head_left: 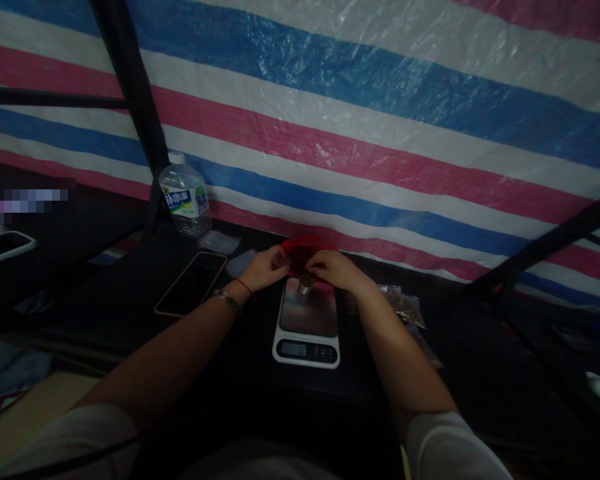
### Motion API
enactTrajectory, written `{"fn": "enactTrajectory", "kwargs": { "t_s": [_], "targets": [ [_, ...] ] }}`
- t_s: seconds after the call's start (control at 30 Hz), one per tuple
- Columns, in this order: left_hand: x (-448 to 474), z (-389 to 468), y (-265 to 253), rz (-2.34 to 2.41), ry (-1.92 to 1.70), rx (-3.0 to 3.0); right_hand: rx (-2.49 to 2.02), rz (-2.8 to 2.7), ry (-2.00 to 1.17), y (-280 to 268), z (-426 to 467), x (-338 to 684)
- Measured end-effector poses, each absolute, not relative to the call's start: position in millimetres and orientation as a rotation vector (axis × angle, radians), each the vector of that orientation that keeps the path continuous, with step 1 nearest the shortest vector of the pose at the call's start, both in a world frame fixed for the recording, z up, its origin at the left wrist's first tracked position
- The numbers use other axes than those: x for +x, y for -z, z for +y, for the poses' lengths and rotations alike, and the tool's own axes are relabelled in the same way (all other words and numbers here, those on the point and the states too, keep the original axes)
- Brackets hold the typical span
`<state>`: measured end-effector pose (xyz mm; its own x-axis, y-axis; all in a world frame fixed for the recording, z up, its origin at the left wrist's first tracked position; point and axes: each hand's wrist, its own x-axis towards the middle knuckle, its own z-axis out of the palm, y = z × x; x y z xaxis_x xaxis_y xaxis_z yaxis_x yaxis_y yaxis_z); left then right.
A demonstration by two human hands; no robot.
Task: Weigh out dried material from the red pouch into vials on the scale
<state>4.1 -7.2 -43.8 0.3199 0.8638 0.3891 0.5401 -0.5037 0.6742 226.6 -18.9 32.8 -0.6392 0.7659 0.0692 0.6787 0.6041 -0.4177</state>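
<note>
A white digital scale (309, 313) with a metal top and a lit display lies in front of me. Near the far edge of its plate stands a small metal cup (306, 288) filled with brown bits. My right hand (333, 268) is over the cup, fingers pinched together at its rim; whatever is between them is too small to make out. Beside the red bowl (316, 243), my left hand (266, 268) is closed around a small clear plastic piece (279, 260) of unclear kind. Dark brown bits (300, 256) lie inside the bowl.
Left of the scale lie a phone (192, 283) and clear plastic bags (220, 241), with a large plastic bottle (185, 200) behind. Filled small bags (407, 308) lie right, partly behind my forearm. A striped tarp (370, 120) and dark frame bars (133, 87) rise behind the table.
</note>
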Motion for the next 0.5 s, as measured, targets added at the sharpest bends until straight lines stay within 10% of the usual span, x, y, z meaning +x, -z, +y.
{"fn": "enactTrajectory", "kwargs": {
  "t_s": [0.5],
  "targets": [
    [6,-10,40,1.243,-1.031,2.17,-1.724,-2.669,-0.339,-29,-13,249]
  ]
}}
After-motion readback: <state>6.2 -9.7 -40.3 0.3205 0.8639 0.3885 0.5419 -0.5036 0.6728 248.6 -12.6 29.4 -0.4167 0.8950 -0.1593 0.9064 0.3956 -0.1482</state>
